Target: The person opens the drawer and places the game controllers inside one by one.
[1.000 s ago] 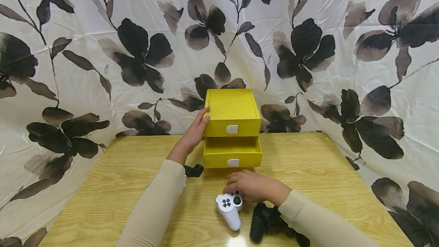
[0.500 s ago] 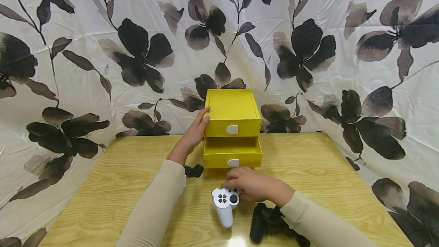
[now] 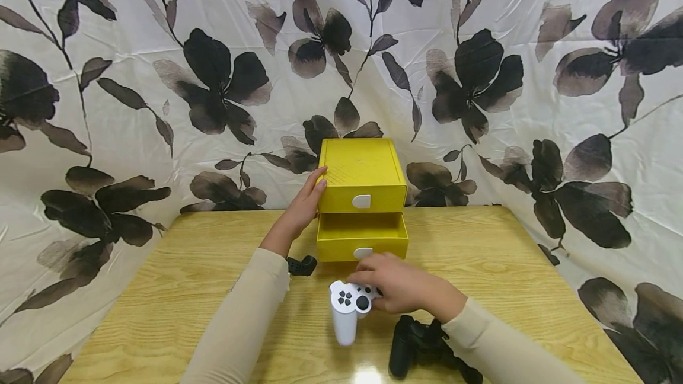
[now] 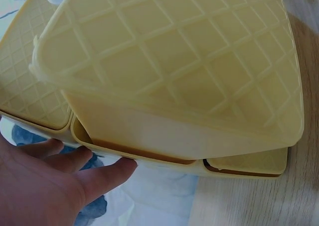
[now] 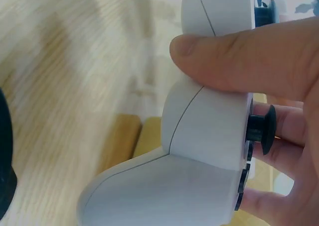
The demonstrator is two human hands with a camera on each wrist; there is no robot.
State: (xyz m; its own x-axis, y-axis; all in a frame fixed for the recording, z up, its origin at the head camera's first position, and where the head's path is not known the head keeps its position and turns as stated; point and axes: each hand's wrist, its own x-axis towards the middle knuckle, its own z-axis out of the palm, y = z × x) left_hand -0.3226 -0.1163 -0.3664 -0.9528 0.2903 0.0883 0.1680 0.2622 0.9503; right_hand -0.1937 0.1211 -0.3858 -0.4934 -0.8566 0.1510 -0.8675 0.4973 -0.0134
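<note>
My left hand (image 3: 301,209) rests against the left side of a small yellow two-drawer cabinet (image 3: 360,165), thumb near its top edge. In the left wrist view, the fingers (image 4: 107,177) touch the cabinet's edge beside the pulled-out drawer (image 4: 169,47). The lower drawer (image 3: 341,250) stands out, its visible inside bare; the upper one is in. Just in front of it, my right hand (image 3: 397,283) grips a white game controller (image 3: 344,319) by its middle. The right wrist view has the thumb across the back of the controller (image 5: 199,186), with fingers on the thumbstick side.
A black game controller (image 3: 400,354) lies on the wooden table (image 3: 469,253) at the front, partly under the right sleeve. Another black object (image 3: 304,265) sticks out from behind the left forearm. A floral cloth (image 3: 384,76) hangs behind and at both sides.
My right hand has taken the white controller forward, toward the lower drawer, and slightly left, turning its handle more upright in view. The left hand and the cabinet have stayed put.
</note>
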